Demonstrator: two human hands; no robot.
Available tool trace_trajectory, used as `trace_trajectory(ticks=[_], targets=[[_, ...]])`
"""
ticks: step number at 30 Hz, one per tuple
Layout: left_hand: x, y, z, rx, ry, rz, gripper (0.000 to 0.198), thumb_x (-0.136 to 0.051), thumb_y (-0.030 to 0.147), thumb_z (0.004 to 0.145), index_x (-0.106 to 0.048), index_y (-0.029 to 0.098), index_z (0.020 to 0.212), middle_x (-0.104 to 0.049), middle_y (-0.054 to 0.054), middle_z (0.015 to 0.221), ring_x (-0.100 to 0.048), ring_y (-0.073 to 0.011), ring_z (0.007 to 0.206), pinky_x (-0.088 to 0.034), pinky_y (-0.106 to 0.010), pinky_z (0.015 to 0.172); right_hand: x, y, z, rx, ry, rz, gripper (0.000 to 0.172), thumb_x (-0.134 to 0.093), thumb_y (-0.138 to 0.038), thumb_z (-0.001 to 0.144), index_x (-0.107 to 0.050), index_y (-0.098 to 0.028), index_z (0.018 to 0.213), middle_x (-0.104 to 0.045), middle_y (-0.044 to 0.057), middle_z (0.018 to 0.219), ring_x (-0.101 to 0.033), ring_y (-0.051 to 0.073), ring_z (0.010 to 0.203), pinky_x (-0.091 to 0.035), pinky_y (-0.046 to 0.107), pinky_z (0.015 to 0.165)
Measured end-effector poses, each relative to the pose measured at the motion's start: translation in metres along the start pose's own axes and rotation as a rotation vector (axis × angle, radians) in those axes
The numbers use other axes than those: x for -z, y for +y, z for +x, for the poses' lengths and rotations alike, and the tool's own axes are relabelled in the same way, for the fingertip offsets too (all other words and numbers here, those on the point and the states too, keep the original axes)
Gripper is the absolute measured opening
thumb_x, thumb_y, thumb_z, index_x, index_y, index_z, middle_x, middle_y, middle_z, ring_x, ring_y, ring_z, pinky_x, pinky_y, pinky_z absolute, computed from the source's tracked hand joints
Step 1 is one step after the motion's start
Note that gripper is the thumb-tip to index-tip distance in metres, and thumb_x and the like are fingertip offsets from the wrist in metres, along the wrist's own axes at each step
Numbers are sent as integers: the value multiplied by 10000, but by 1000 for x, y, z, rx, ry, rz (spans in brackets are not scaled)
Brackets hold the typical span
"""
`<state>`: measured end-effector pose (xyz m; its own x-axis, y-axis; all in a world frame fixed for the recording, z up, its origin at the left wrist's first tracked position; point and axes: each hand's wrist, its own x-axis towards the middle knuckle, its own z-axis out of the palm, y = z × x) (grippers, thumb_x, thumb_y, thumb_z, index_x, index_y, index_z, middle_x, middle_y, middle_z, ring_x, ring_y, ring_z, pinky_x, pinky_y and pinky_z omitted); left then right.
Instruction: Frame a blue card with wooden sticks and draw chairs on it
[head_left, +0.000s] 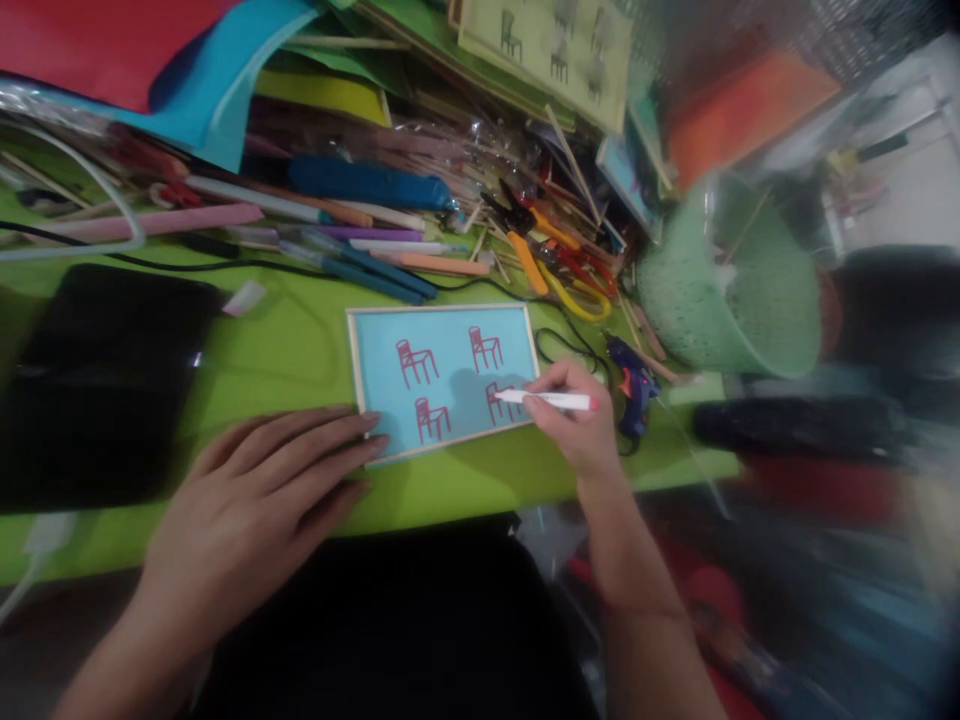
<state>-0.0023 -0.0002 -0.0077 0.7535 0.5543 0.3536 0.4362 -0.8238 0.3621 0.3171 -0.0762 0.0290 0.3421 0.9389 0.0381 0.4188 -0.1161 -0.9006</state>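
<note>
A light-blue card (453,388) framed with thin wooden strips lies on the green table, with red chair drawings in two rows. My right hand (576,418) pinches a white marker (559,400) with a red end. The marker's tip touches or hovers just over the lower right chair (502,402), partly covered by my fingers. My left hand (262,490) lies flat with fingers stretched out, its fingertips resting on the card's lower left edge.
A black tablet-like slab (112,380) lies at left. Behind the card are several pens, pliers (525,245) and yellow-handled scissors (577,295). To the right are a glue gun (634,390) and a green basket (727,280). A black cable crosses the table (285,350).
</note>
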Motion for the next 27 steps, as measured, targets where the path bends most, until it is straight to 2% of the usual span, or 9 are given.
trace_trajectory(ticks=[18, 23, 27], targets=[[1, 0, 1, -25, -2, 20, 315, -559, 305, 1070, -666, 298, 1366, -766, -27, 1373, -713, -296, 1206, -489, -468, 942, 2, 3, 1, -18, 53, 47, 124, -753, -302, 816, -643, -250, 789, -601, -49, 667, -537, 139, 604, -410, 276, 543], [2, 3, 2, 33, -13, -3, 312, -545, 283, 1075, -675, 344, 1352, -773, -1, 1357, -723, -286, 1209, -502, -475, 952, 0, -1, 1, -9, 29, 26, 102, -752, -295, 819, -661, -251, 811, -631, -50, 682, -539, 127, 588, -416, 265, 528], [2, 2, 2, 10, -2, -8, 327, -559, 278, 1063, -677, 314, 1366, -772, -18, 1359, -720, -297, 1203, -495, -469, 948, -1, -4, 2, -15, 25, 13, 105, -752, -285, 814, -654, -253, 796, -637, -49, 680, -548, 127, 592, -425, 264, 529]])
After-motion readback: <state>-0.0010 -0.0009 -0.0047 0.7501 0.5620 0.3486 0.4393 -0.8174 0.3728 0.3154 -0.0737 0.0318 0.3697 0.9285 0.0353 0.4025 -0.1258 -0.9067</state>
